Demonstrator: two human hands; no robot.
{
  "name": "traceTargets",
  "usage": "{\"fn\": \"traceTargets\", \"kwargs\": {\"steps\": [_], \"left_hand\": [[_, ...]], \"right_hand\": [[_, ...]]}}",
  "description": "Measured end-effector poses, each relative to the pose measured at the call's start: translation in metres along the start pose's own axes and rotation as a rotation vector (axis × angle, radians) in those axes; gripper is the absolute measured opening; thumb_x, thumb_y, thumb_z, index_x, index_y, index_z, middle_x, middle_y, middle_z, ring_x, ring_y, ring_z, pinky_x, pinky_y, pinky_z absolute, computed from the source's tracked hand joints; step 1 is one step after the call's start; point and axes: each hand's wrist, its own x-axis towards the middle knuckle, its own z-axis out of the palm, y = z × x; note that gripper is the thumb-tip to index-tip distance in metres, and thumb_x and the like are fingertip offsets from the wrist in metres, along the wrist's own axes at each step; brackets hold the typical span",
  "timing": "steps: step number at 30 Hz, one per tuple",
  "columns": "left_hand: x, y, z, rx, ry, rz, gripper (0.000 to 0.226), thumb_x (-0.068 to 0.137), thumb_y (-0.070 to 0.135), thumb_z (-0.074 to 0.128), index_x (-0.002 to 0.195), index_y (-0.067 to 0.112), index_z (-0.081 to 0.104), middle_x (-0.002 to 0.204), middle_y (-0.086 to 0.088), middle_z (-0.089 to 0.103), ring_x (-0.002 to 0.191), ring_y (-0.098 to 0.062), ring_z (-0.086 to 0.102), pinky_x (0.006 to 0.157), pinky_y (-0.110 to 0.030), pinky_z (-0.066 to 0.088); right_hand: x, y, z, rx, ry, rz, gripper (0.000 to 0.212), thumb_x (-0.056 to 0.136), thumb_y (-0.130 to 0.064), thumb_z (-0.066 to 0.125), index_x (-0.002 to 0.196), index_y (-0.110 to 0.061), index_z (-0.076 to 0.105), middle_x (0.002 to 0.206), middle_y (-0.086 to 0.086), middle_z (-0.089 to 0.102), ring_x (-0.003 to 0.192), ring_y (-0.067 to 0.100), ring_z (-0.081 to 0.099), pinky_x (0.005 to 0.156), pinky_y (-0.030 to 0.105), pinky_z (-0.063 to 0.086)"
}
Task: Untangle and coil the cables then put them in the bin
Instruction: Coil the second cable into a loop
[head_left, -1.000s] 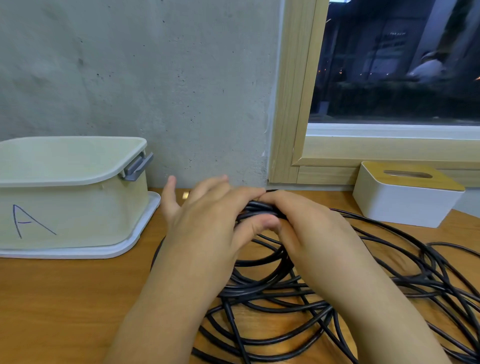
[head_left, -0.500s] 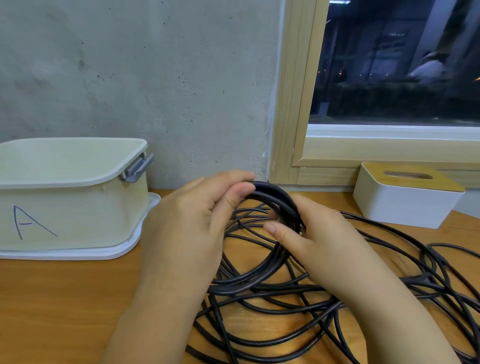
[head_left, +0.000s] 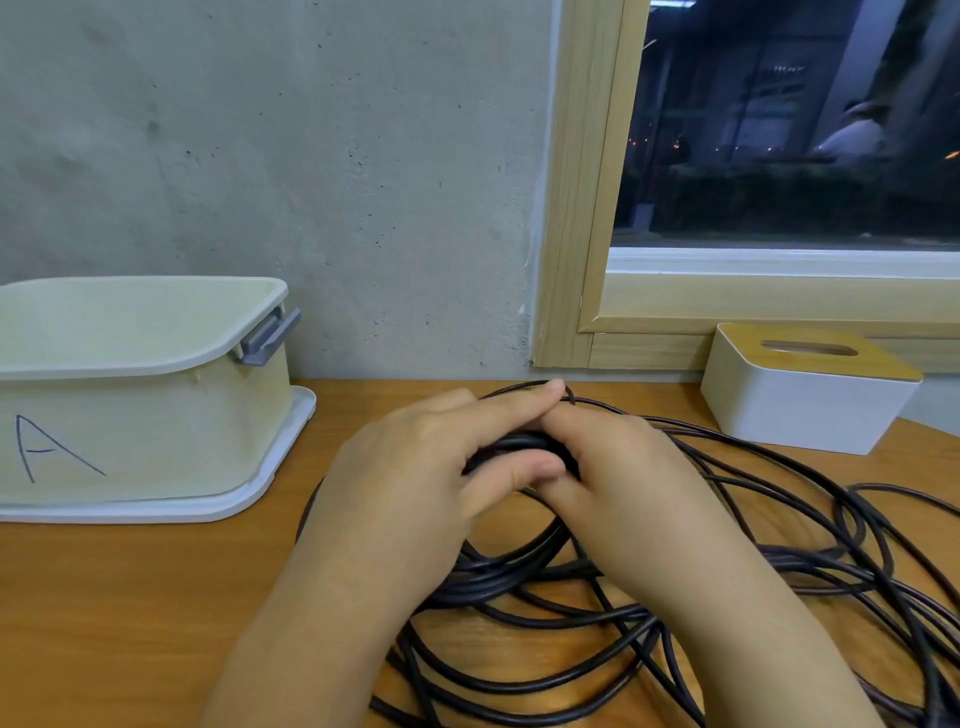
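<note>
Bare desk (head_left: 130, 597) lies open left of the left hand (head_left: 415, 493) up to the bin (head_left: 145, 431), while loose cables (head_left: 779, 561) crowd the right side out to the tissue box (head_left: 800, 400) by the wall.

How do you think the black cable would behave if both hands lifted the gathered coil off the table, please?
The cable looks floppy: its loops sprawl loosely across the table, so strands would probably sag and trail. The left hand and right hand hold only part; it may spring open.
</note>
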Motion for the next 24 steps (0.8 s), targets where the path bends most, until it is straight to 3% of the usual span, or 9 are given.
{"fn": "traceTargets", "kwargs": {"steps": [4, 8, 11, 14, 16, 19, 22, 24], "left_hand": [[0.000, -0.002, -0.002, -0.103, 0.138, 0.071, 0.038, 0.082, 0.055, 0.050, 0.119, 0.063, 0.047, 0.079, 0.010, 0.061, 0.076, -0.013, 0.061, 0.062, -0.038, 0.049], [0.001, -0.004, -0.006, -0.217, 0.290, 0.054, 0.026, 0.083, 0.044, 0.056, 0.106, 0.047, 0.066, 0.076, 0.017, 0.058, 0.073, -0.001, 0.057, 0.062, -0.007, 0.038], [0.000, 0.000, -0.009, -0.295, 0.443, 0.015, 0.017, 0.082, 0.041, 0.062, 0.098, 0.044, 0.068, 0.081, 0.016, 0.066, 0.077, 0.004, 0.060, 0.067, -0.003, 0.039], [-0.001, 0.001, -0.009, -0.368, 0.528, -0.060, 0.012, 0.084, 0.044, 0.060, 0.094, 0.047, 0.066, 0.078, 0.022, 0.067, 0.077, 0.008, 0.060, 0.067, -0.003, 0.040], [-0.001, -0.002, -0.010, -0.308, 0.488, -0.099, 0.018, 0.085, 0.049, 0.052, 0.098, 0.049, 0.064, 0.069, 0.028, 0.060, 0.073, 0.011, 0.057, 0.062, -0.004, 0.040], [0.000, -0.009, -0.011, -0.152, 0.356, -0.129, 0.028, 0.088, 0.057, 0.042, 0.108, 0.054, 0.060, 0.086, 0.030, 0.060, 0.080, 0.010, 0.056, 0.065, -0.008, 0.042], [0.000, -0.009, -0.009, -0.041, 0.184, -0.085, 0.042, 0.086, 0.062, 0.036, 0.126, 0.055, 0.045, 0.101, 0.023, 0.061, 0.097, 0.004, 0.056, 0.077, -0.020, 0.048], [0.000, -0.004, -0.007, 0.051, 0.115, -0.048, 0.047, 0.083, 0.065, 0.032, 0.130, 0.059, 0.036, 0.093, 0.022, 0.058, 0.089, 0.001, 0.055, 0.070, -0.025, 0.048]], "right_hand": [[0.000, 0.002, 0.000, 0.138, 0.139, -0.059, 0.018, 0.087, -0.034, 0.048, 0.095, -0.034, 0.063, 0.072, -0.020, 0.057, 0.071, 0.001, 0.053, 0.058, 0.022, 0.040], [-0.002, 0.008, -0.006, 0.278, 0.159, -0.020, 0.020, 0.080, -0.046, 0.050, 0.099, -0.051, 0.057, 0.092, -0.027, 0.062, 0.092, -0.006, 0.056, 0.073, 0.014, 0.045], [-0.004, 0.010, -0.009, 0.349, 0.168, -0.035, 0.024, 0.079, -0.046, 0.051, 0.102, -0.056, 0.050, 0.102, -0.035, 0.057, 0.095, -0.009, 0.055, 0.078, 0.009, 0.043], [-0.005, 0.007, -0.010, 0.389, 0.196, -0.083, 0.032, 0.090, -0.041, 0.051, 0.112, -0.064, 0.045, 0.103, -0.031, 0.060, 0.092, -0.001, 0.060, 0.074, 0.019, 0.051], [-0.004, 0.006, -0.008, 0.337, 0.211, -0.107, 0.037, 0.093, -0.043, 0.046, 0.119, -0.068, 0.040, 0.107, -0.032, 0.060, 0.098, -0.005, 0.058, 0.078, 0.015, 0.048], [-0.002, 0.010, -0.004, 0.245, 0.220, -0.105, 0.041, 0.088, -0.045, 0.042, 0.123, -0.067, 0.037, 0.097, -0.031, 0.061, 0.093, -0.009, 0.054, 0.077, 0.011, 0.042], [-0.001, 0.010, -0.002, 0.148, 0.226, -0.103, 0.045, 0.086, -0.048, 0.042, 0.130, -0.059, 0.037, 0.096, -0.016, 0.066, 0.090, 0.002, 0.058, 0.074, 0.029, 0.050], [-0.001, 0.008, 0.000, 0.097, 0.211, -0.104, 0.046, 0.085, -0.047, 0.041, 0.131, -0.051, 0.042, 0.100, -0.015, 0.067, 0.093, 0.006, 0.059, 0.074, 0.037, 0.052]]}}
